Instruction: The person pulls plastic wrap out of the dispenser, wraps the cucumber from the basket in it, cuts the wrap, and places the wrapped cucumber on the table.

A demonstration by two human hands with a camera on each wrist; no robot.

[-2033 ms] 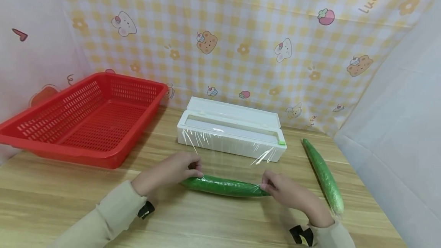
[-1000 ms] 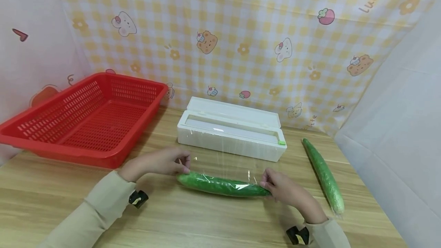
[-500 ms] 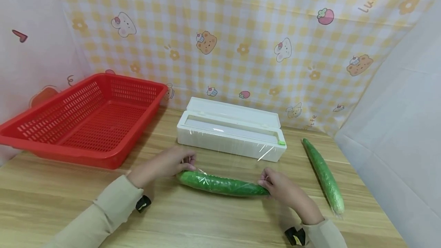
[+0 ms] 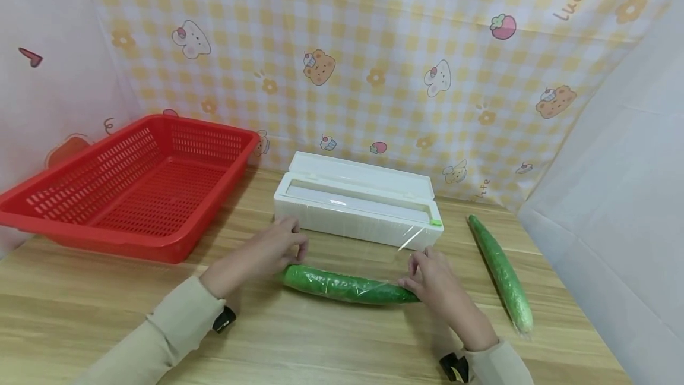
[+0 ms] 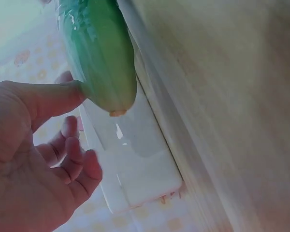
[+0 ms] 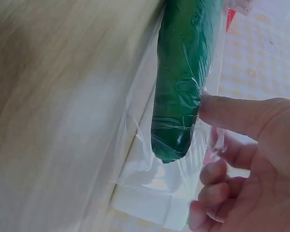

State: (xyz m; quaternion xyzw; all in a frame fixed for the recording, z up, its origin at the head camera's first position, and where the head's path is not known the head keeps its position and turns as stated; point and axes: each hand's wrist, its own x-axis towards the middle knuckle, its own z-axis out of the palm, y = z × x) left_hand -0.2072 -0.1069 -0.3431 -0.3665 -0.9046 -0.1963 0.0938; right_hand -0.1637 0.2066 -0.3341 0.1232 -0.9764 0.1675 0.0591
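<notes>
A green cucumber [image 4: 347,287] wrapped in clear cling film lies crosswise on the wooden table, with film stretching from it to the white cling film box [image 4: 358,224]. At its left end is my left hand [image 4: 272,251]; in the left wrist view the thumb [image 5: 63,96] touches the cucumber's side, and the other fingers bend loosely away from it. My right hand [image 4: 435,281] is at the darker right end, its thumb [image 6: 227,111] against the cucumber. Its other fingers are loosely bent beside crinkled film, apart from the thumb. Loose film hangs past that end in the right wrist view.
The box's lid [image 4: 363,171] is raised at the back, and a green slider [image 4: 435,222] sits at its right end. A red plastic basket [image 4: 176,239] stands at the left. Another wrapped cucumber [image 4: 502,272] lies at the right. A patterned curtain hangs behind.
The left hand first moved left, then back right along the cucumber. In the last half second, the fingers of both hands have spread upward from the thumbs. The cucumber has shifted only slightly.
</notes>
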